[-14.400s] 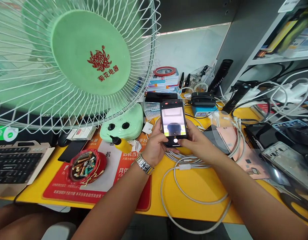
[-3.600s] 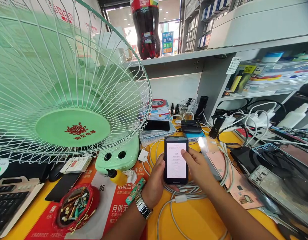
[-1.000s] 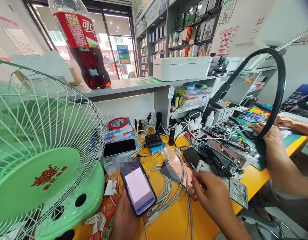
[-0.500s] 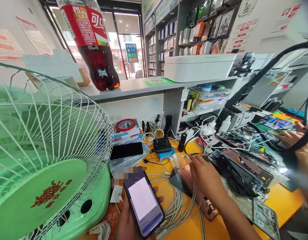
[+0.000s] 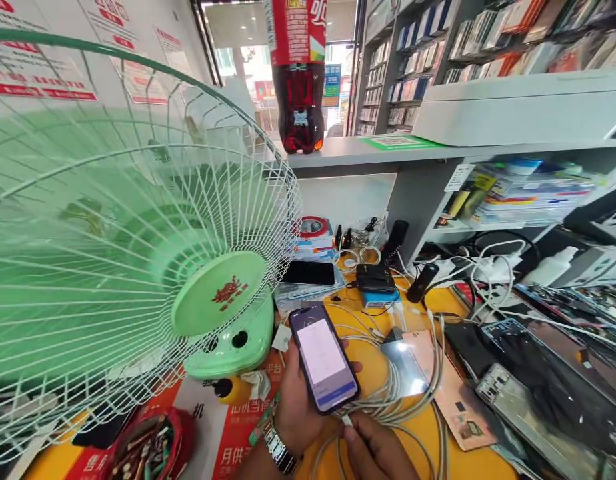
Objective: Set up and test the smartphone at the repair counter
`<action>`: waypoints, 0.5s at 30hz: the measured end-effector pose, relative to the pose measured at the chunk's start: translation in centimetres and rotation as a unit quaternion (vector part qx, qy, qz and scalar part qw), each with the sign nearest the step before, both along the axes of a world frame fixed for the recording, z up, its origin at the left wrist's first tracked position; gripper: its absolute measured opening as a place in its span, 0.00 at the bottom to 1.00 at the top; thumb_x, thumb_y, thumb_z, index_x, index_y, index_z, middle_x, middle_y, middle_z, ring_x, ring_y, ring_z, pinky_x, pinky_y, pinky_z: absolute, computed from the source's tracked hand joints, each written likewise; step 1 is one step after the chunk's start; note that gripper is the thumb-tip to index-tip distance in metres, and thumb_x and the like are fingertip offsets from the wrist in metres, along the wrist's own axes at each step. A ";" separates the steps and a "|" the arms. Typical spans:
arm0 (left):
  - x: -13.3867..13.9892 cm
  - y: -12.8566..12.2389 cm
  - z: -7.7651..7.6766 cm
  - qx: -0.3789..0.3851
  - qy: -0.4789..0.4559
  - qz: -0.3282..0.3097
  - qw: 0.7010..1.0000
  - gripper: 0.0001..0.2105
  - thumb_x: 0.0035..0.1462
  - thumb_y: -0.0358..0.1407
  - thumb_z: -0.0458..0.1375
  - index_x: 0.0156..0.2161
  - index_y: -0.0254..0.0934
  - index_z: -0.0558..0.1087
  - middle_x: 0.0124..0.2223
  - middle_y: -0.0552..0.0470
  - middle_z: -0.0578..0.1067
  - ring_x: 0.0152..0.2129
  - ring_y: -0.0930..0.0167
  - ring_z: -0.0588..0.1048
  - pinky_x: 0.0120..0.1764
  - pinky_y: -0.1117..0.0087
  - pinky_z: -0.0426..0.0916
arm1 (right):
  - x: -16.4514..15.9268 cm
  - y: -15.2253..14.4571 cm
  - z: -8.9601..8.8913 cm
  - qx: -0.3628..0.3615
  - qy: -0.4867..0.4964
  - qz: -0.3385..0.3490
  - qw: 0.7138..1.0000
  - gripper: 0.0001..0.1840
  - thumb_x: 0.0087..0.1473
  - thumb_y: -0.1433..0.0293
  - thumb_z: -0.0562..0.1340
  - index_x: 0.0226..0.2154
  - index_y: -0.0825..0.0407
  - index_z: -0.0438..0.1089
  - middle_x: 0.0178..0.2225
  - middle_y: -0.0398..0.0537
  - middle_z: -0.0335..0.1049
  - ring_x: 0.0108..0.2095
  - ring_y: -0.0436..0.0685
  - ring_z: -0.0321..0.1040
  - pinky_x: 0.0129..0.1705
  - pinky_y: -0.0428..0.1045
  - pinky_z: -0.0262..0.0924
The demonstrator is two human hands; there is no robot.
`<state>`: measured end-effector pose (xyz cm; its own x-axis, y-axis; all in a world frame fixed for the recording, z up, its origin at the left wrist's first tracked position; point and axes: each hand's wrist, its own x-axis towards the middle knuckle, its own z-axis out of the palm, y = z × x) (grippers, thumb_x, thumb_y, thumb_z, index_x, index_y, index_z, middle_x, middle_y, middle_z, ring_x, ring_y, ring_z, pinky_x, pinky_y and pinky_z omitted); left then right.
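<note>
My left hand (image 5: 299, 393), with a metal watch on the wrist, is wrapped round a dark-edged smartphone (image 5: 324, 360). Its lit screen shows a white panel with a blue button below it. Just under the phone's bottom edge, my right hand (image 5: 375, 447) pinches the white plug (image 5: 347, 421) of a charging cable. Whether the plug touches the phone's port I cannot tell. Coils of pale cable (image 5: 388, 393) lie on the yellow tabletop behind and beside my right hand. A copper-coloured phone back panel (image 5: 461, 407) rests to the right of the coils.
A large green fan (image 5: 223, 293) fills the left. A red bowl of small parts (image 5: 181, 440) sits at lower left. A cola bottle (image 5: 301, 100) stands on the shelf (image 5: 358, 150). Behind lie a black phone (image 5: 308, 272) and a small black box (image 5: 375, 277). Phone parts (image 5: 533, 373) crowd the right.
My right hand has come back from the cables at the rear to below the phone, now with a plug in its fingers. The view has swung left.
</note>
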<state>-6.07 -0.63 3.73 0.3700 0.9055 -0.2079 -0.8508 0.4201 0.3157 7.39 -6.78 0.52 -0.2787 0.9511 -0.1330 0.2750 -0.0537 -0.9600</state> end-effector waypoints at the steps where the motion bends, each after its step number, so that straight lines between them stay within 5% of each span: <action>1: 0.1 0.0 0.0 0.002 -0.005 -0.008 1.000 0.30 0.60 0.55 0.43 0.50 0.34 0.73 0.46 0.38 0.77 0.37 0.56 0.77 0.34 0.58 0.72 | -0.3 0.1 0.0 -0.008 0.012 0.003 1.000 0.27 0.59 0.46 0.47 0.23 0.50 0.56 0.17 0.39 0.55 0.20 0.51 0.54 0.24 0.45 0.49; 9: 0.2 0.0 -0.3 -0.012 0.004 0.000 1.000 0.31 0.60 0.56 0.43 0.49 0.32 0.73 0.46 0.40 0.76 0.36 0.56 0.77 0.33 0.57 0.73 | -0.7 0.2 0.4 -0.079 0.102 -0.017 0.992 0.27 0.57 0.45 0.51 0.23 0.51 0.59 0.14 0.39 0.57 0.18 0.50 0.54 0.24 0.45 0.49; 15: 0.5 -0.1 -0.7 0.002 0.015 0.002 1.000 0.36 0.57 0.60 0.42 0.47 0.30 0.74 0.41 0.39 0.77 0.32 0.61 0.77 0.31 0.66 0.71 | -0.5 0.5 -0.8 -0.094 0.115 0.016 0.989 0.27 0.57 0.45 0.51 0.24 0.51 0.61 0.15 0.41 0.60 0.19 0.50 0.57 0.24 0.45 0.51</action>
<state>-5.57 -0.72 3.05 0.3601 0.9076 -0.2158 -0.8425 0.4157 0.3426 6.85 -6.26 -0.30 -0.3526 0.9055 -0.2361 0.0551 -0.2318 -0.9712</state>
